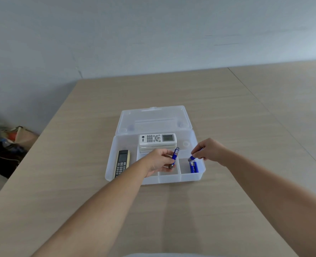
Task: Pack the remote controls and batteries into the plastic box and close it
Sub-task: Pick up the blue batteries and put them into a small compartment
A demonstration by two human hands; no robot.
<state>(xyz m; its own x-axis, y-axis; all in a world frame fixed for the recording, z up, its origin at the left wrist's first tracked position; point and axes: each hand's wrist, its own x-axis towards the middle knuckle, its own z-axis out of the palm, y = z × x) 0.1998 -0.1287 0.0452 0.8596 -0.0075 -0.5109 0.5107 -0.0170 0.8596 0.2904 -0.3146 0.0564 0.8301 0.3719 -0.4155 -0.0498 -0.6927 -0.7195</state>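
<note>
Batteries sit in both hands above the open plastic box [154, 179], which rests on the pale wood table [218, 108] with its clear lid [153, 118] tipped back toward the wall. Left hand [160, 160] reaches over the middle of the box, its grip pinching a blue battery [175, 156] that tilts up and to the right, the upper end free of the fingers; a darker metallic end shows just below the fingers, though whether it belongs to a second cell is hard to tell. Right hand [210, 150] hovers over the front right compartment, its grip pinched around another blue battery [192, 157] pointing down and left, close above two more blue batteries [193, 166] lying side by side on that compartment's floor. Between the two hands there is a clear gap. Inside the box, a white remote control [158, 139] lies crosswise on a stack at the back, and a black remote control [122, 162] lies lengthwise in the left section, beside the left wrist. A cluttered dark heap [7, 143] sits on the floor off the table's left edge.
</note>
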